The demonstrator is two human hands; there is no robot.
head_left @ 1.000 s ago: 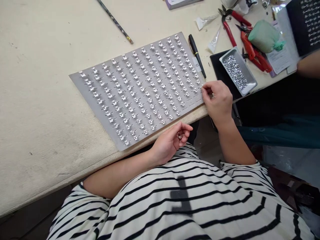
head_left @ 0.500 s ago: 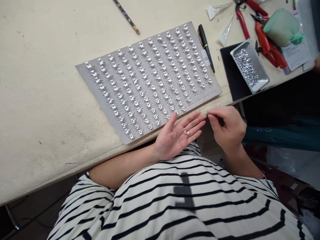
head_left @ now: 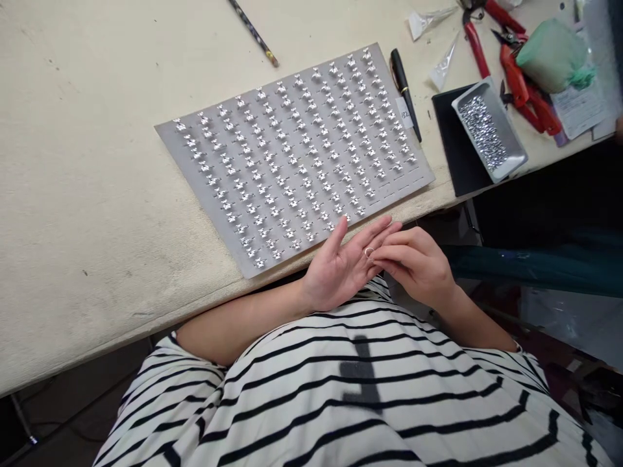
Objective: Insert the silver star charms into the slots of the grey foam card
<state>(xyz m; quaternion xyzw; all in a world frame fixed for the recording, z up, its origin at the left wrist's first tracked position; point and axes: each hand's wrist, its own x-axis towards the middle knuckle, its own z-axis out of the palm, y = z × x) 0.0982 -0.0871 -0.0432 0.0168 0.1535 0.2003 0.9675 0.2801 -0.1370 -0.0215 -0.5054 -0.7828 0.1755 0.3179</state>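
Fingers of our right hand (head_left: 418, 266), a moment ago apart from our spread left hand (head_left: 341, 269), now pinch the small silver ring (head_left: 368, 252) on its palm, just off the desk (head_left: 97, 162) by the gray card (head_left: 413, 183), so we think we are picking it up.

Bright even overhead light, soft shadows, sharp centre, slight wide-angle stretch at edges.

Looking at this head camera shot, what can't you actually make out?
All in the head view.
Small ring on the left hand: too small for its design; the right hand covers part of it, so gripped or merely touched is unclear.
Label beside the pen: writing too small.
Red pliers: tips cut off by the top edge.
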